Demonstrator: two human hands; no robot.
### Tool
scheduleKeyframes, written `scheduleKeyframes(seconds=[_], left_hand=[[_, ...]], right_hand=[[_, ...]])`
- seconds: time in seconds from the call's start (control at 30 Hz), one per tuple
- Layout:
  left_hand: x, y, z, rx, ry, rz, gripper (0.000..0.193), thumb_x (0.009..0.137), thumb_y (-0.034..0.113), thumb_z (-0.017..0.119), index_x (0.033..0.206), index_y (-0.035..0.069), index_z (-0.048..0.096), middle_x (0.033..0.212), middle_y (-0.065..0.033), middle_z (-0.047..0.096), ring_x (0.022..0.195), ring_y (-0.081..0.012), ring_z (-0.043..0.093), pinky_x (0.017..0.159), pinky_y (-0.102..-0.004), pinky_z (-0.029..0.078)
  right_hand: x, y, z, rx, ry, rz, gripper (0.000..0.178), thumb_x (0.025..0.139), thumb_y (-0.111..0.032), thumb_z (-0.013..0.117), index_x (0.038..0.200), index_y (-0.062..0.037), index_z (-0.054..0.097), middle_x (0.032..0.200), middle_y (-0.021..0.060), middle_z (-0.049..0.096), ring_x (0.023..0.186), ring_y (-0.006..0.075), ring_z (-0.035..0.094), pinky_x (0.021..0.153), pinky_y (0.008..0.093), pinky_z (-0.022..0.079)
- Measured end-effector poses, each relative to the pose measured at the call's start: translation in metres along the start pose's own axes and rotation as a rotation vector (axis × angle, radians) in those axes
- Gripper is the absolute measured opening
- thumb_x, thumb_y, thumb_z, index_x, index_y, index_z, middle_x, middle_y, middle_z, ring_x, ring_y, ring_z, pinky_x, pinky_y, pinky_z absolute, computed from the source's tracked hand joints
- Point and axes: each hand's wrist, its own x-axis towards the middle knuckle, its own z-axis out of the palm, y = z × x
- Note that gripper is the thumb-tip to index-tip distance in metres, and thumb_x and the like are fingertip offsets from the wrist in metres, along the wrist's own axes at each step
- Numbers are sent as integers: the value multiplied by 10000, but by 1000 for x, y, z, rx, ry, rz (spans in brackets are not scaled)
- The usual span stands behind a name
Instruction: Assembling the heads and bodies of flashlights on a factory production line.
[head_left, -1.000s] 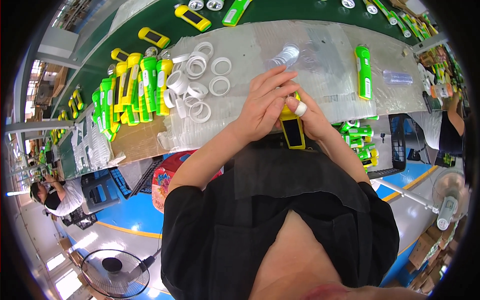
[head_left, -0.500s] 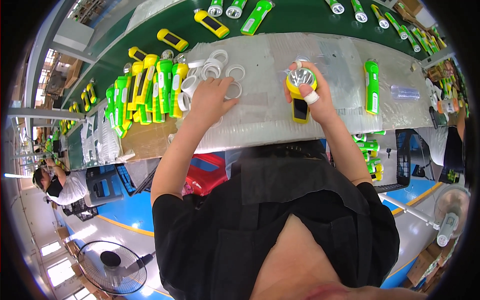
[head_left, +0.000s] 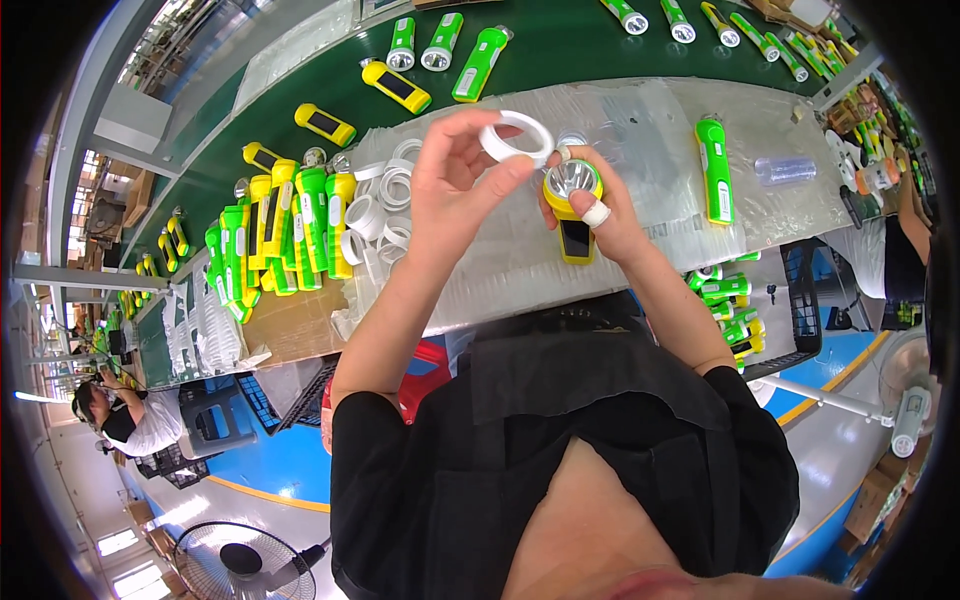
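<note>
My left hand (head_left: 455,180) pinches a white plastic ring (head_left: 517,139) between thumb and fingers, raised above the bench. Just right of it, my right hand (head_left: 600,200) grips a yellow flashlight (head_left: 576,240) upright, its shiny reflector facing up. White wraps circle the right thumb and a finger. The ring is close to the flashlight's head; whether they touch I cannot tell. Loose white rings (head_left: 368,213) lie left of my left forearm. Beside them several green and yellow flashlights (head_left: 283,225) are piled together.
A green flashlight (head_left: 715,170) and a clear plastic tube (head_left: 785,170) lie on the plastic-covered bench (head_left: 650,120). Beyond runs a green belt (head_left: 555,62) carrying more flashlights. A black crate (head_left: 800,300) holding flashlights is below at right. Another person (head_left: 140,415) sits far left.
My left hand has picked a white ring from the loose rings and carried it up and right, near the flashlight. My right hand still holds the flashlight. The whole view has shifted slightly.
</note>
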Motion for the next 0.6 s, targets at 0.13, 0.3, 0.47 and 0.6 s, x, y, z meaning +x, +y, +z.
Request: scheduleKeyframes(seconds=[0.13, 0.3, 0.47, 0.6], left_hand=[[-4, -12, 1, 387, -45, 72, 200, 748, 106, 809, 847, 27, 655, 1130, -108, 599, 867, -148, 606, 726, -273, 504], [-13, -17, -3, 600, -106, 194, 243, 739, 143, 811, 951, 72, 717, 1114, -105, 588, 822, -161, 616, 699, -271, 499], [-19, -14, 3, 655, -138, 197, 306, 733, 168, 815, 1014, 87, 726, 1125, -99, 570, 806, -172, 616, 693, -286, 503], [-17, -17, 3, 653, -162, 229, 322, 729, 171, 817, 1023, 86, 718, 1128, -101, 566, 859, -193, 604, 710, -303, 501]], right_hand=[[-1, -2, 2, 17, -3, 17, 425, 894, -299, 639, 1207, -64, 472, 886, 104, 614, 746, 154, 593, 674, 299, 494], [-3, 0, 2, 19, 23, 17, 541, 877, -415, 644, 1235, -58, 451, 940, 98, 599, 766, 163, 602, 666, 299, 499], [-4, 1, 0, 5, -5, 20, 499, 915, -314, 630, 1292, -65, 419, 988, 99, 602, 803, 161, 616, 699, 302, 518], [-5, 0, 3, 17, 26, 4, 528, 918, -321, 630, 1316, -63, 396, 1013, 91, 592, 831, 160, 616, 707, 300, 521]])
